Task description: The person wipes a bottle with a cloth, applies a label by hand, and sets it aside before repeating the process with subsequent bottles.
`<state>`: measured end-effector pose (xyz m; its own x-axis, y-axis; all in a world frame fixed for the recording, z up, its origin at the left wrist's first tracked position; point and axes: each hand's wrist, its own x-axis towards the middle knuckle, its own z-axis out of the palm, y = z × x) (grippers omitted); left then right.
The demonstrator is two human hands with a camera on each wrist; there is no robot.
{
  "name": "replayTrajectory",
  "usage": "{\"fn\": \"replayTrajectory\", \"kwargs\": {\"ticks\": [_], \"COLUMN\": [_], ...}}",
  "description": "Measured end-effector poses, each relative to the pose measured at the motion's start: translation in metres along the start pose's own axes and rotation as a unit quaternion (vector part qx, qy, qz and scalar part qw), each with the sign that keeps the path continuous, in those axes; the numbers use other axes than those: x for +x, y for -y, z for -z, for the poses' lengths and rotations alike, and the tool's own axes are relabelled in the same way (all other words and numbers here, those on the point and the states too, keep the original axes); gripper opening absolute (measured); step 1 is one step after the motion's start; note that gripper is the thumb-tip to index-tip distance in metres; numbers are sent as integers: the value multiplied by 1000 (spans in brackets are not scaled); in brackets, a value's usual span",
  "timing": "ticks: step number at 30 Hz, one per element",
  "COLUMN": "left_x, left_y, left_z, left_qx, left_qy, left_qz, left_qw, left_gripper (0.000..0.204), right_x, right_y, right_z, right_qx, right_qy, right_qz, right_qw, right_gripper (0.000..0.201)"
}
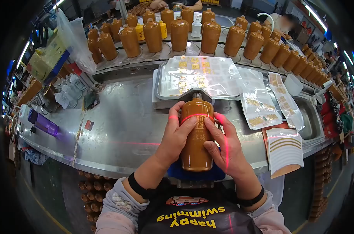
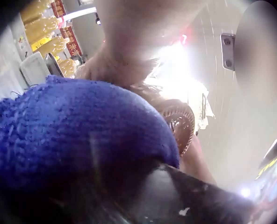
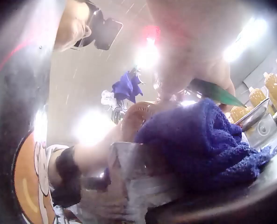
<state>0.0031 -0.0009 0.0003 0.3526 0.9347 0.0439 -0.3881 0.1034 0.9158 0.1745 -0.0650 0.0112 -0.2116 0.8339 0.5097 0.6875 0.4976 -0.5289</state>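
A glossy brown bottle with gold characters lies between both hands in the head view, its neck toward a dark angled stop. The left hand holds its left side, thumb on the front by the lettering. From the right, the right hand curls round the other side, thumb low and fingers near the characters. Red laser lines cross the bottle and hands. Beneath it is a blue cloth, seen large in the left wrist view and right wrist view. The bottle's ridged base shows beside the cloth.
Behind the stop, a tray carries sheets of gold stickers. More sticker sheets and striped strips lie right, near a sink. Brown bottles line a curved conveyor beyond. A purple bottle lies left. People sit across the conveyor.
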Motion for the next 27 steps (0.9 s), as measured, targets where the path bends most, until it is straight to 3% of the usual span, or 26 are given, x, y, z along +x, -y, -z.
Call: {"fn": "replayTrajectory", "kwargs": {"ticks": [10, 16, 17, 19, 21, 23, 24, 27], "left_x": [2, 1, 0, -1, -2, -5, -5, -11], "left_y": [-2, 2, 5, 14, 15, 14, 14, 13], "left_z": [-4, -1, 0, 6, 9, 12, 12, 11], "left_qx": [-10, -2, 45, 137, 148, 160, 166, 188], "left_qy": [-6, -3, -6, -11, -10, -7, -4, 4], "left_qz": [14, 1, -23, -65, -50, -44, -47, -58], "left_qw": [1000, 1000, 999, 988, 988, 986, 985, 980], "left_gripper": [63, 66, 68, 73, 78, 81, 82, 83], "right_x": [0, 0, -1, -4, -7, -14, -12, -16], "right_y": [0, 1, 2, 4, -1, 7, 16, 34], "right_z": [2, 3, 4, 7, 7, 11, 20, 24], "right_qx": [1, -1, -2, 40, 92, 252, 297, 365], "right_qy": [0, -2, -3, -49, -112, -146, -132, -60], "right_qz": [1, 1, 2, -30, -40, -168, -230, -286], "right_qw": [1000, 1000, 1000, 998, 989, 942, 917, 884], "right_gripper": [51, 50, 50, 49, 47, 39, 24, 13]}}
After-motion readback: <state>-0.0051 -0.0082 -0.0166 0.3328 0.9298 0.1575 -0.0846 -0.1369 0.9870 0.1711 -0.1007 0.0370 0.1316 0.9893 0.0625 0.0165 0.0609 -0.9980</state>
